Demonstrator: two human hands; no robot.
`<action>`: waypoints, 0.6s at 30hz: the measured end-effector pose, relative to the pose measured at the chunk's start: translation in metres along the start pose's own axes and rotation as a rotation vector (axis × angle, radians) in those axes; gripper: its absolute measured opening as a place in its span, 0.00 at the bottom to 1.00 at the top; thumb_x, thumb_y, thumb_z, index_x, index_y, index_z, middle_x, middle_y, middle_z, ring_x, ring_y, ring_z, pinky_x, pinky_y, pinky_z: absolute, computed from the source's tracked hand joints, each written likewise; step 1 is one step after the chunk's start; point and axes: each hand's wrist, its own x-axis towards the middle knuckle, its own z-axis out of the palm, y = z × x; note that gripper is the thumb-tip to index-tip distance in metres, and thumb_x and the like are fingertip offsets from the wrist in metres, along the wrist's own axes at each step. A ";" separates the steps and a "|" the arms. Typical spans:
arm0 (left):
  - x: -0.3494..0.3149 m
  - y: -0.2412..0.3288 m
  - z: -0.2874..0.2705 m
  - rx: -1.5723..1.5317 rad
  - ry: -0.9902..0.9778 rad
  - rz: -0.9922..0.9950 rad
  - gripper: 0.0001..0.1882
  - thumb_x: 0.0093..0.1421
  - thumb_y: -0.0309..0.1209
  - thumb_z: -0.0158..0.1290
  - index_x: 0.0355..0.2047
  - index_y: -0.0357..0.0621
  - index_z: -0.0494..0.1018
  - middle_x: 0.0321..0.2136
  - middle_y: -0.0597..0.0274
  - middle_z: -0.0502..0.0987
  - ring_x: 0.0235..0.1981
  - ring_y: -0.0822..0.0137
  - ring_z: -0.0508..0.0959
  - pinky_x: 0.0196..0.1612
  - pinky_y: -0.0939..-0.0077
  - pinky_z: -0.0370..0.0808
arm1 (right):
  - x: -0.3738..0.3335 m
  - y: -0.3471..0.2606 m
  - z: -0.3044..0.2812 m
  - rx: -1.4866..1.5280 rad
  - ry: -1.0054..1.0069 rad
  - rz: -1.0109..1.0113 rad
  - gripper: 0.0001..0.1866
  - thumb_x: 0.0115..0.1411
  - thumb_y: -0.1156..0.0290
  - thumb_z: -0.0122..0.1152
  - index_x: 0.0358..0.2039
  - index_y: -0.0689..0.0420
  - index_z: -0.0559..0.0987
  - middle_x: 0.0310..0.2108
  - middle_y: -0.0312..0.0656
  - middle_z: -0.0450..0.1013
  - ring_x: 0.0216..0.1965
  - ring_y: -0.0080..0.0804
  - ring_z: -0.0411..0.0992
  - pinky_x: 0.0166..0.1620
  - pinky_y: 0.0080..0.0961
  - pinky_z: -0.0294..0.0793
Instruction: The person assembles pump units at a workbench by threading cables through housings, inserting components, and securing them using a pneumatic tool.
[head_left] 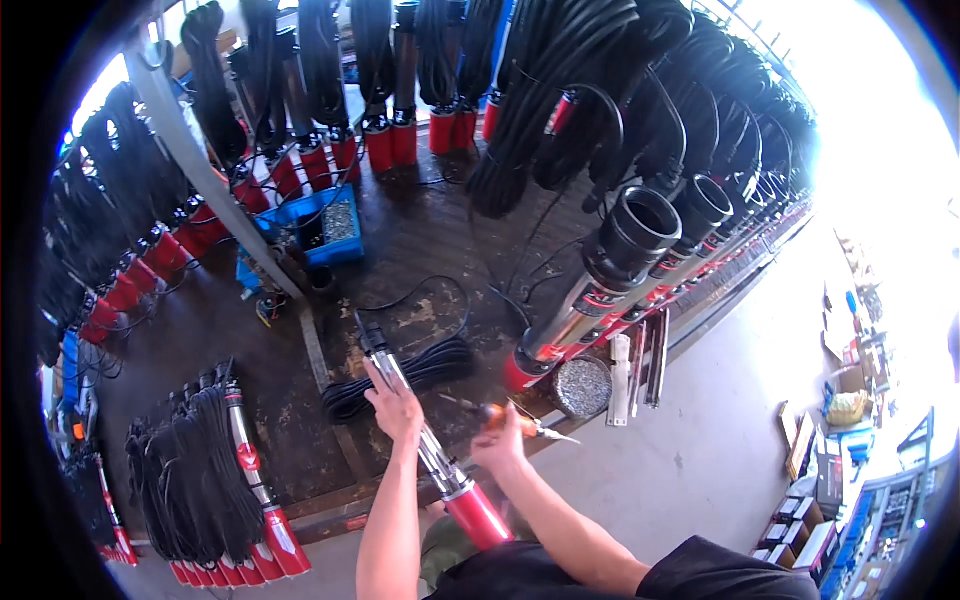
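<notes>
A slim submersible pump (431, 456) with a silver body, a red lower end and a black top lies tilted from the bench edge towards my lap. Around its upper body, my left hand (396, 411) is closed. Just right of the pump, my right hand (498, 446) grips an orange-handled screwdriver (494, 411), its thin shaft pointing left. A pale pointed piece sticks out right of that hand; I cannot tell whether it belongs to the same tool. Beside the pump's top lies a coiled black cable (440, 362) on the dark bench (400, 240).
Upright pumps (560, 310) line the right edge, with more red-based pumps and hanging cable coils behind. A round tin of small metal parts (583, 388) stands at the bench edge near metal strips (619, 380). A blue bin (340, 222) and a metal post (200, 165) stand left; bundled pumps (240, 450) lie nearer.
</notes>
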 end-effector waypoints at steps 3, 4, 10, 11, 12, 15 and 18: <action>0.001 -0.008 0.009 -0.016 0.041 0.021 0.32 0.72 0.47 0.38 0.73 0.59 0.45 0.43 0.38 0.69 0.38 0.35 0.77 0.42 0.44 0.74 | -0.039 0.030 0.023 0.128 -0.354 0.232 0.24 0.53 0.45 0.67 0.23 0.52 0.69 0.17 0.29 0.57 0.16 0.18 0.56 0.18 0.15 0.52; -0.002 -0.002 0.008 -0.042 0.032 0.032 0.32 0.72 0.47 0.37 0.73 0.58 0.46 0.43 0.37 0.69 0.38 0.34 0.76 0.42 0.43 0.74 | -0.051 0.036 0.035 0.150 -0.464 0.270 0.25 0.54 0.45 0.65 0.23 0.53 0.68 0.18 0.31 0.58 0.17 0.19 0.57 0.19 0.16 0.53; -0.006 0.000 0.010 -0.021 -0.055 0.092 0.36 0.66 0.46 0.47 0.72 0.57 0.49 0.45 0.42 0.70 0.41 0.39 0.77 0.40 0.47 0.77 | -0.112 0.135 0.100 -0.191 -0.642 -0.497 0.17 0.61 0.59 0.58 0.44 0.57 0.72 0.34 0.40 0.71 0.32 0.29 0.69 0.38 0.25 0.70; -0.009 0.001 0.013 -0.007 -0.041 0.120 0.36 0.66 0.47 0.46 0.72 0.57 0.49 0.45 0.42 0.70 0.40 0.39 0.77 0.40 0.47 0.77 | -0.102 0.155 0.100 -0.248 -0.755 -0.777 0.17 0.63 0.64 0.58 0.49 0.58 0.72 0.39 0.40 0.72 0.38 0.30 0.71 0.48 0.26 0.72; -0.010 0.002 0.008 0.014 -0.010 0.141 0.36 0.66 0.47 0.46 0.72 0.57 0.49 0.45 0.42 0.69 0.39 0.39 0.77 0.39 0.47 0.77 | -0.111 0.167 0.105 -0.288 -0.840 -0.784 0.18 0.62 0.71 0.59 0.53 0.59 0.71 0.46 0.41 0.71 0.47 0.29 0.70 0.58 0.24 0.66; -0.004 -0.005 0.020 0.057 0.002 0.165 0.36 0.66 0.49 0.46 0.72 0.58 0.50 0.44 0.42 0.68 0.36 0.40 0.78 0.38 0.47 0.78 | -0.091 0.152 0.133 -0.581 -1.040 -1.062 0.22 0.62 0.77 0.53 0.58 0.60 0.68 0.58 0.50 0.70 0.59 0.39 0.69 0.64 0.32 0.65; 0.008 -0.020 0.015 -0.025 -0.030 -0.024 0.35 0.67 0.48 0.47 0.72 0.61 0.50 0.43 0.42 0.67 0.34 0.41 0.79 0.35 0.50 0.79 | -0.059 0.142 0.157 -0.809 -1.255 -1.041 0.20 0.66 0.78 0.50 0.59 0.63 0.67 0.59 0.52 0.69 0.56 0.38 0.73 0.60 0.31 0.71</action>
